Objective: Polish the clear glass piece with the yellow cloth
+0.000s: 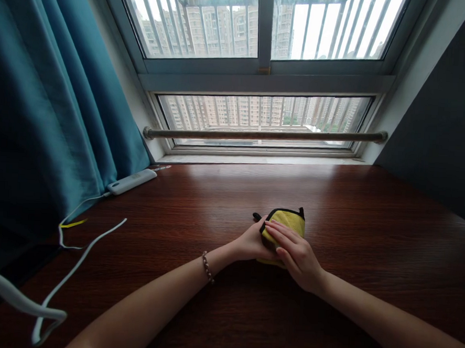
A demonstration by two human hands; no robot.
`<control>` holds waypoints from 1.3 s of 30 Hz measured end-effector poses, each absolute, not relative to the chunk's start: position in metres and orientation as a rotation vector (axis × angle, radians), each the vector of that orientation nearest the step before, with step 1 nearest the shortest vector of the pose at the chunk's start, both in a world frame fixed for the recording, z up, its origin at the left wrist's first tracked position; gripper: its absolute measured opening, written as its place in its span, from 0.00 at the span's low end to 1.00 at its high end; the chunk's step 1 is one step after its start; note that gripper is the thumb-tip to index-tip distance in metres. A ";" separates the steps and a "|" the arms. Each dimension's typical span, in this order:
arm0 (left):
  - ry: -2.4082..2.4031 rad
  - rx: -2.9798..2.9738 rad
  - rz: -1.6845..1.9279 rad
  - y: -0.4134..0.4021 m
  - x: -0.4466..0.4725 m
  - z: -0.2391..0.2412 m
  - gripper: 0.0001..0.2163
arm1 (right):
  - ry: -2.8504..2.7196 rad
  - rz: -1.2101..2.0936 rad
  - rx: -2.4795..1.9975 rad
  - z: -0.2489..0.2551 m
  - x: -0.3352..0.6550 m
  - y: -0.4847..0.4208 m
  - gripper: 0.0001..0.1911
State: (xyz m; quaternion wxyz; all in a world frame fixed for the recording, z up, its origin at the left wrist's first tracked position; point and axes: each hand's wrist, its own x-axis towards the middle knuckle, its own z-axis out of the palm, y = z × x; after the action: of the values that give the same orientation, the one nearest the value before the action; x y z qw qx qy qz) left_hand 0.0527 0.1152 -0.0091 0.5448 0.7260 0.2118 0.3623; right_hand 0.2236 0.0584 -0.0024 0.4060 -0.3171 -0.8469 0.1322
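A yellow cloth [288, 219] with black edging is bunched between my two hands, above the brown wooden tabletop [200, 193]. My left hand [254, 242], with a beaded bracelet [208, 267] on its wrist, grips it from the left, and most of its fingers are hidden behind the cloth. Over the cloth's near side lies my right hand [300, 259], its fingers close together and pressing on it. A small black tip [256, 216] pokes out beyond my left hand; I cannot tell what it belongs to.
A white power strip [132, 182] lies at the back left by the blue curtain [81, 133]. White cable [81, 259] loops along the left side, near a yellow tie [74, 223]. A metal rail [266, 135] crosses the window behind the table.
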 end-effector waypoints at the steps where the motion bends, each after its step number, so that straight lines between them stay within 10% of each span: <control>1: 0.515 1.709 0.869 0.115 0.054 -0.010 0.33 | -2.076 0.362 -0.864 -0.004 0.224 0.062 0.22; 39: 0.797 1.894 1.327 0.105 0.050 -0.017 0.40 | -2.104 0.052 -0.975 -0.013 0.225 0.063 0.32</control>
State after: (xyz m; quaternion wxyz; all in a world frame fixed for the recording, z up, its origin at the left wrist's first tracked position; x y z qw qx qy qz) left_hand 0.0499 0.1050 -0.0170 0.3408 0.7279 0.3065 0.5099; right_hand 0.2253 0.0626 -0.0127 0.3994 -0.3854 -0.8316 0.0204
